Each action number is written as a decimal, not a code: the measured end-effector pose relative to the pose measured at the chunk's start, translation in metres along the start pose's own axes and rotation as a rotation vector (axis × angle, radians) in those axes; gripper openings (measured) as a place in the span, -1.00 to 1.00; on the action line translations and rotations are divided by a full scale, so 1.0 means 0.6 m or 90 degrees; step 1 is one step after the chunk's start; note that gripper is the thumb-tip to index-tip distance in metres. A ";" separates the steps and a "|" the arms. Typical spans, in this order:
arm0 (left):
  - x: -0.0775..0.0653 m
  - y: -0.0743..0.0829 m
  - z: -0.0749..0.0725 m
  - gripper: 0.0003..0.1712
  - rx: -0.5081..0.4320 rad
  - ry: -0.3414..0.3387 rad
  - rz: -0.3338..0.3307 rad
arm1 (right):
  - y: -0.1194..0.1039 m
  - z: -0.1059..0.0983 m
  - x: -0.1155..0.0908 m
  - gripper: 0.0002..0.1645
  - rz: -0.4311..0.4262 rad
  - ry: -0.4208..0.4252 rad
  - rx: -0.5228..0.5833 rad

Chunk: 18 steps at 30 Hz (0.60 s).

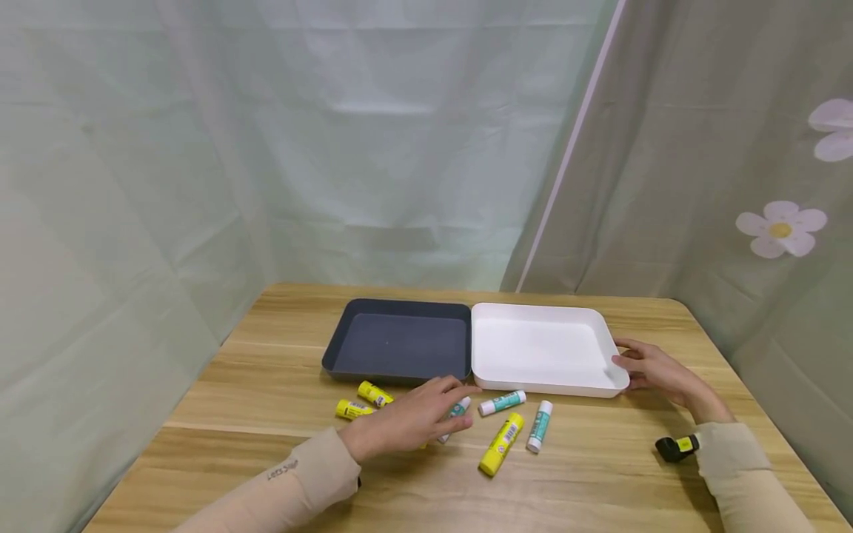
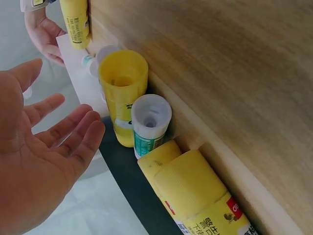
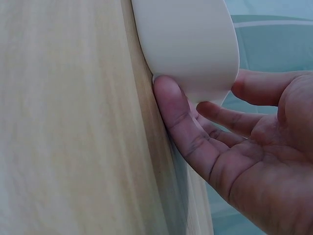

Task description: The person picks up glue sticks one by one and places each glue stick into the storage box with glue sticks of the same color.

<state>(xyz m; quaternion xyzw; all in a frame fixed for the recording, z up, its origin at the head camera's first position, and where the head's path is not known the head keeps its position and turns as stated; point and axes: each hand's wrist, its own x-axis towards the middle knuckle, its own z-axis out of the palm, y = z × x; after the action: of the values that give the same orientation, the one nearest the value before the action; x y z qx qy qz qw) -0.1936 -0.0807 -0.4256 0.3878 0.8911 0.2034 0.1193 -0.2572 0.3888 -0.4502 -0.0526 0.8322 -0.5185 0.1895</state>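
My left hand (image 1: 420, 411) hovers over the glue sticks with its fingers spread and loosely extended, holding nothing. Beneath and beside it lie yellow glue sticks (image 1: 375, 394) and a white-and-teal one (image 1: 460, 407) that it partly hides. To its right are a larger yellow glue stick (image 1: 501, 444) and two small white-and-teal glue sticks (image 1: 503, 402). At the right end of the white tray (image 1: 540, 348), my right hand (image 1: 656, 374) grips the near corner. Its thumb lies at the rim, and other fingers touch the outer wall in the right wrist view.
A dark grey tray (image 1: 400, 344) stands against the white tray's left side. Both sit on a wooden table (image 1: 586, 481) behind the glue sticks. A small black device with a yellow label (image 1: 677, 448) is by the right cuff. Curtains (image 1: 400, 148) hang behind the table.
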 end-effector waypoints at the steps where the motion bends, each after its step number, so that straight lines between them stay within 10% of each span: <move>1: 0.000 0.000 0.001 -0.36 0.007 0.000 -0.001 | 0.000 0.001 0.000 -0.10 0.002 0.000 0.001; 18: 0.007 -0.004 0.007 -0.46 0.128 0.020 0.028 | -0.003 0.000 0.001 -0.12 0.011 0.000 0.002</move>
<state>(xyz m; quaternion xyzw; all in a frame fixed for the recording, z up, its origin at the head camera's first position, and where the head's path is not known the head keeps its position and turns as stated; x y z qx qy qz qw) -0.1963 -0.0780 -0.4307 0.4139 0.9001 0.1212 0.0615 -0.2581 0.3876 -0.4490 -0.0450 0.8320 -0.5178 0.1940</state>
